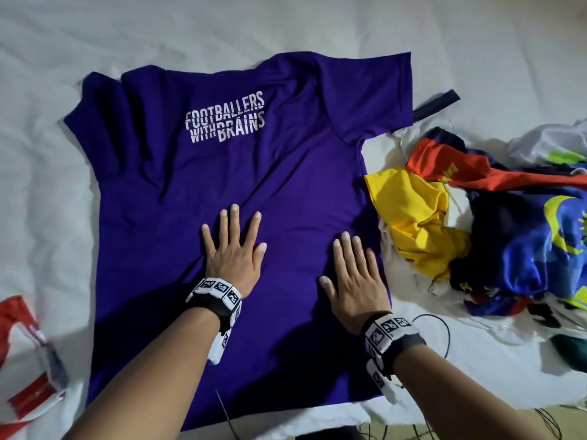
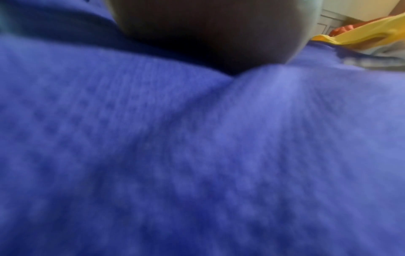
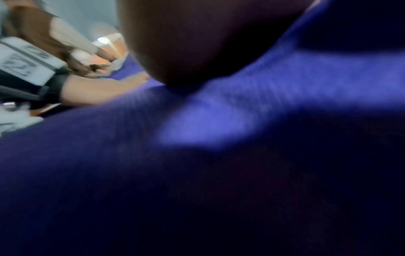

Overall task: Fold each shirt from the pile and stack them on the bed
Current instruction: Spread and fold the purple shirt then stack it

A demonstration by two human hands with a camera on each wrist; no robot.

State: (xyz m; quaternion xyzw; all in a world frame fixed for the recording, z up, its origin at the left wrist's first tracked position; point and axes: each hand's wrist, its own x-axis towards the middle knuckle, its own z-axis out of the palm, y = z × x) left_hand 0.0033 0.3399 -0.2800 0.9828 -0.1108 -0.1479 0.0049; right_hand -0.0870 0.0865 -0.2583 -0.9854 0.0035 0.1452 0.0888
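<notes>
Far left, at 8 o'clock in the head view: a red-and-white shirt [image 1: 28, 354] lies on the white bed [image 1: 38, 192], partly out of frame, apart from the rest.

Centre: purple shirt [image 1: 228, 173] spread flat on the bed, print side up, white lettering "FOOTBALLERS WITH BRAINS" near its 12 o'clock end, hem toward 6 o'clock. One sleeve points to 10 o'clock, the other to 1 o'clock. Creases run across the upper body of the fabric.

Left hand [image 1: 235, 252] lies palm down on the shirt's middle, fingers straight and spread, pointing to 12 o'clock; grip released, pressing flat, grasping nothing. Marker band on the wrist. Left wrist view: blurred purple weave fills the frame, a dark palm above it, a yellow scrap at 2 o'clock.

Right hand [image 1: 355, 281] also palm down, fingers straight and close together, just inside the shirt's 3 o'clock edge; grip released, nothing held. Right wrist view: dark purple cloth, blurred, with the left hand [image 3: 105, 88] resting on it at 9 o'clock.

Right, at 3 o'clock: pile [image 1: 495, 223] of crumpled shirts in yellow, red, blue and white, just beside the purple shirt's edge. A dark strap [image 1: 436, 104] lies at 1 o'clock by the sleeve.
</notes>
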